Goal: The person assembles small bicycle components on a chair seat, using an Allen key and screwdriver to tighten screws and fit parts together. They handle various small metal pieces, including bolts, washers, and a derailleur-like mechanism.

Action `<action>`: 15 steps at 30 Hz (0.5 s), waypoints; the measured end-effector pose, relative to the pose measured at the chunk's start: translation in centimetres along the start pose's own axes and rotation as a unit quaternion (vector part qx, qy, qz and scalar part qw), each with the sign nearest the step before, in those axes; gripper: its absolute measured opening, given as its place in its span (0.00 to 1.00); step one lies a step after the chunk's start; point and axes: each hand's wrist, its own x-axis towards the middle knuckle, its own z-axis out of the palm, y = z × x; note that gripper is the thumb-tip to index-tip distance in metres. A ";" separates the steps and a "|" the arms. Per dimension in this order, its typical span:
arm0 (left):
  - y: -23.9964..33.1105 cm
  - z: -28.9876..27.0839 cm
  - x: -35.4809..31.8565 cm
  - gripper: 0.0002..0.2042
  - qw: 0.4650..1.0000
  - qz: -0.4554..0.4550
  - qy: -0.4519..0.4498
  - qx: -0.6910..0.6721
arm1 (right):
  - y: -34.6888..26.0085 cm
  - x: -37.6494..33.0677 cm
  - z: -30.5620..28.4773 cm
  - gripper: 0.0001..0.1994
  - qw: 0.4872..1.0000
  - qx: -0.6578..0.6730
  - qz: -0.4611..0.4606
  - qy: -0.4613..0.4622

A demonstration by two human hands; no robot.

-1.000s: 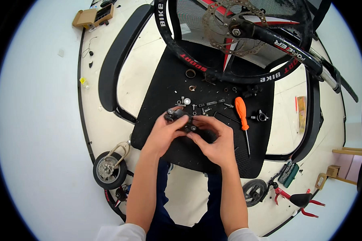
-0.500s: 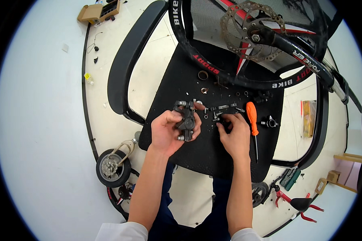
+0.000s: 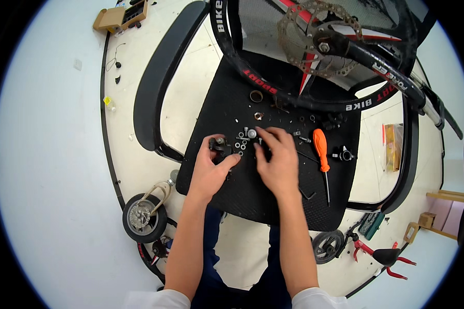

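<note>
My left hand point(image 3: 210, 172) grips a small black metal bicycle part point(image 3: 219, 147) on the black mat point(image 3: 252, 198). My right hand point(image 3: 278, 159) lies palm down beside it, its fingertips on a cluster of small silver nuts and washers point(image 3: 245, 140). An orange-handled screwdriver point(image 3: 322, 157) lies just right of my right hand. Further up the mat sit a metal ring point(image 3: 256, 96) and several small black parts point(image 3: 335, 121).
A bicycle wheel with black tyre point(image 3: 304, 100) and brake disc point(image 3: 314, 38) stands at the mat's far edge. A black tyre point(image 3: 157, 87) curves on the left. A small wheel point(image 3: 142, 219) lies lower left, another small wheel point(image 3: 327, 246) and red-handled pliers point(image 3: 384, 255) lower right.
My left hand has lowered the black part from in front of me down onto the mat. My right hand has shifted left onto the small nuts and washers.
</note>
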 end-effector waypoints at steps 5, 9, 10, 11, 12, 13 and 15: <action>0.5 1.1 0.6 0.21 0.990 -0.024 -0.027 -0.139 | 0.2 0.2 3.2 0.16 0.998 -0.060 0.021 -0.004; 1.4 0.5 1.1 0.21 0.985 -0.041 -0.040 -0.162 | 0.3 0.8 2.2 0.09 0.998 -0.053 0.001 0.022; 1.5 0.5 1.1 0.21 0.986 -0.043 -0.035 -0.160 | 0.0 0.9 1.7 0.09 0.998 0.005 0.054 0.019; 1.5 0.6 1.2 0.21 0.986 -0.041 -0.031 -0.158 | -0.6 1.1 0.8 0.10 0.992 0.062 0.105 0.018; 1.2 0.6 1.3 0.21 0.984 -0.047 -0.038 -0.165 | -0.9 1.1 0.2 0.10 0.965 0.173 0.197 -0.001; 1.0 0.7 1.3 0.21 0.984 -0.046 -0.037 -0.167 | -1.1 1.0 -0.2 0.09 0.925 0.289 0.245 -0.029; 0.8 1.4 1.2 0.21 0.984 -0.041 -0.034 -0.171 | -1.4 0.5 -0.3 0.09 0.879 0.428 0.205 -0.049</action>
